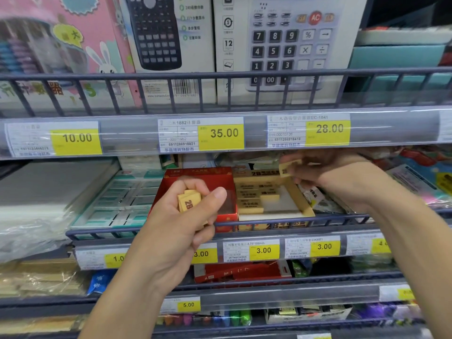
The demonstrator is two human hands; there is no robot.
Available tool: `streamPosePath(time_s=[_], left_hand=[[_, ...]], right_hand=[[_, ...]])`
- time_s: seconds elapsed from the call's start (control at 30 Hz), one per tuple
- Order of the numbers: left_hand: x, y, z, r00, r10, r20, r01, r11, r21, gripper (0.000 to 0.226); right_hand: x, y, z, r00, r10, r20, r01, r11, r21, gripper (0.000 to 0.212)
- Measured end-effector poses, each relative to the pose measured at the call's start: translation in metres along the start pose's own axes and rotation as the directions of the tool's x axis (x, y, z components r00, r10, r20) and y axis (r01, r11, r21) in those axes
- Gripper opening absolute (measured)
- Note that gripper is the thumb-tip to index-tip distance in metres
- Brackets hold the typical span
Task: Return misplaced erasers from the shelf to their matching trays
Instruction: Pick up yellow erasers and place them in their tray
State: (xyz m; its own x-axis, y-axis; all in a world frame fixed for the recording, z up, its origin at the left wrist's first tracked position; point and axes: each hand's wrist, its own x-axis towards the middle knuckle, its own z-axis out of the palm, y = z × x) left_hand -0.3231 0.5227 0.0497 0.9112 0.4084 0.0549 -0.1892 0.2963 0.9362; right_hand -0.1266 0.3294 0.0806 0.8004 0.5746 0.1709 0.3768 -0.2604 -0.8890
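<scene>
My left hand [188,216] grips a small stack of yellow 2B erasers [187,201] in front of the red tray [195,178], whose inside shows no erasers. My right hand [325,174] pinches one yellow 2B eraser [288,168] above the back right of the yellow tray [307,208]. That yellow tray holds several matching yellow erasers [250,199] on its left side, and its white floor shows on the right. A teal-and-white tray [117,201] of white erasers sits left of the red one.
A dark wire rail [281,220] runs along the shelf front below the trays. The upper shelf's price strip [220,133] hangs just above my right hand. Calculator boxes [281,45] stand on the shelf above. Plastic-wrapped packs [36,209] lie at the left, loose packets [415,182] at the right.
</scene>
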Motion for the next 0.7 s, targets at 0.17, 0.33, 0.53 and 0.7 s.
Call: streamPosePath(time_s=[0.17, 0.33, 0.53, 0.7], left_hand=[[0.003, 0.003, -0.002, 1.0, -0.029, -0.009, 0.029, 0.997, -0.071, 0.027], [0.005, 0.006, -0.004, 0.999, -0.035, -0.003, 0.035, 0.988, -0.151, 0.022], [0.005, 0.008, -0.008, 0.997, -0.072, -0.038, 0.062, 0.976, -0.208, 0.02], [0.004, 0.008, -0.005, 0.998, -0.064, -0.024, 0.059, 0.985, -0.162, 0.02]], right_hand=[[0.007, -0.005, 0.008, 0.995, -0.015, 0.103, 0.074, 0.797, -0.6, 0.024], [0.008, 0.0, 0.019, 0.968, 0.033, 0.249, 0.172, 0.634, -0.754, 0.031], [0.011, 0.007, 0.022, 0.952, 0.058, 0.3, 0.219, 0.553, -0.804, 0.031], [0.015, 0.01, 0.026, 0.952, 0.04, 0.303, 0.223, 0.587, -0.778, 0.022]])
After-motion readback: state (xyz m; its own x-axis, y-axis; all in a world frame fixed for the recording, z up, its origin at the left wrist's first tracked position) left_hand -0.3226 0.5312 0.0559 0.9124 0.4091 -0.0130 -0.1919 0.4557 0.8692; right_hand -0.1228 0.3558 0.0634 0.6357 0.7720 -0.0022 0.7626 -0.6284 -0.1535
